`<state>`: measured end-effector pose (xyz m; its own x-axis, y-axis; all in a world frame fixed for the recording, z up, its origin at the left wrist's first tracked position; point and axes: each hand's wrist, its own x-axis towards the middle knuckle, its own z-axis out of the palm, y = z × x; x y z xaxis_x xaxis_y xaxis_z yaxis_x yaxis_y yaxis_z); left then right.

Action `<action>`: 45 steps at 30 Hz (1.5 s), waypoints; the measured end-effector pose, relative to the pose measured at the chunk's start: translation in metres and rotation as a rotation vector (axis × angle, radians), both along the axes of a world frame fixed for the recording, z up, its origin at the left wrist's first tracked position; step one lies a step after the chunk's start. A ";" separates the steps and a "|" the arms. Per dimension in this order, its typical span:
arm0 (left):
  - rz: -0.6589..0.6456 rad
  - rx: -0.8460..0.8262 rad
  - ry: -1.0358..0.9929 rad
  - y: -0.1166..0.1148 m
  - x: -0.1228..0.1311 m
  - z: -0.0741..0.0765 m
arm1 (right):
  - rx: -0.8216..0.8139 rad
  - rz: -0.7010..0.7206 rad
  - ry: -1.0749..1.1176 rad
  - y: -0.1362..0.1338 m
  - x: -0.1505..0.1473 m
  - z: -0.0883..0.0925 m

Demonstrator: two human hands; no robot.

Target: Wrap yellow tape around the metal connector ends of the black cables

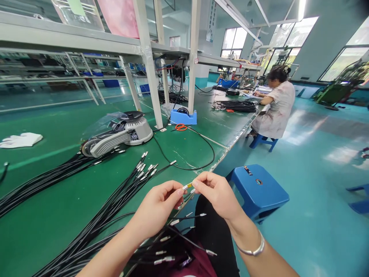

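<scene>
Fingers (pixel 175 197) of the left hand (pixel 152 209) are pinched together on a silver cable connector (pixel 185 187), while the right hand (pixel 219 192) has thumb and forefinger clamped on the small yellow strip (pixel 189 185) at the connector's other end. Connector and strip lie right between the two sets of fingertips, near the edge of the green workbench (pixel 184 150).

Left of the fingers, a sheaf of black cables (pixel 109 204) runs across the bench, silver tips pointing away; several loose cable ends (pixel 174 222) stick out below the hands, over the person's lap. Farther off to the fingers' upper left, a grey automatic tape dispenser (pixel 127 132) stands beside a second cable bundle (pixel 43 179) — a white glove (pixel 23 141) lies well beyond it.

Ahead of the fingers are orange-handled scissors (pixel 181 127), just in front of a blue tape holder (pixel 183 118). To their right stands a blue plastic stool (pixel 268 188); well ahead on that side — seated at the bench — is a co-worker (pixel 279 104), near another pile of black cables (pixel 235 105).
</scene>
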<state>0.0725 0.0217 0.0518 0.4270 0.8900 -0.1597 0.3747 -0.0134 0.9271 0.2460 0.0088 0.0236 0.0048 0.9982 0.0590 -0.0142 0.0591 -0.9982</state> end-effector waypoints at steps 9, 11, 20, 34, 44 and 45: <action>-0.142 0.005 0.169 0.003 -0.002 0.004 | 0.032 0.061 -0.123 -0.006 0.002 -0.002; -0.137 0.045 0.180 0.002 -0.001 0.003 | 0.041 0.082 -0.179 -0.006 0.003 -0.002; -0.148 0.197 0.262 -0.001 0.006 0.000 | 0.087 0.093 -0.244 -0.010 0.002 0.002; 0.047 0.519 0.585 0.031 -0.018 -0.013 | -0.172 0.159 -0.274 -0.028 0.040 -0.054; 0.188 0.556 0.703 0.120 0.006 -0.073 | -0.195 0.080 -0.330 -0.001 0.040 -0.059; 0.195 0.551 0.678 0.121 0.006 -0.073 | -0.180 0.086 -0.322 0.005 0.039 -0.055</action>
<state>0.0789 0.1422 -0.0208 0.2290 0.9620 0.1485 0.8821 -0.2696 0.3863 0.2847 0.0135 -0.0314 -0.0698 0.9888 -0.1322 0.3047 -0.1051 -0.9466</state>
